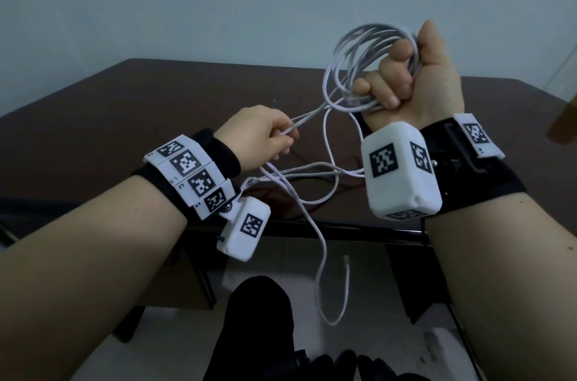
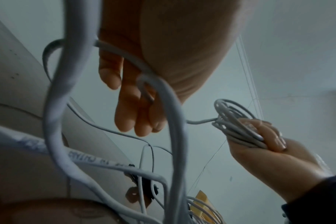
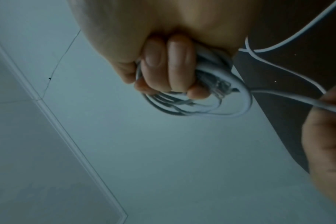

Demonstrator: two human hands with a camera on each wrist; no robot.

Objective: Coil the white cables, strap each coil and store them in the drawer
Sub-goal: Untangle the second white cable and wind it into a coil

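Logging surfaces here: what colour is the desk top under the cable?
Dark brown desk top, plain with no pattern; the head view shows it best.

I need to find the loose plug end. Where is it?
In the head view the cable's free end dangles below the desk edge, between the two forearms, above the person's dark-clad knee.

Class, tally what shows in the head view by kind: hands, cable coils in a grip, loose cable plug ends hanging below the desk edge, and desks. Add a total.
Hands: 2 (left hand, right hand)
Cable coil: 1
Plug end: 1
Desk: 1
Total: 5
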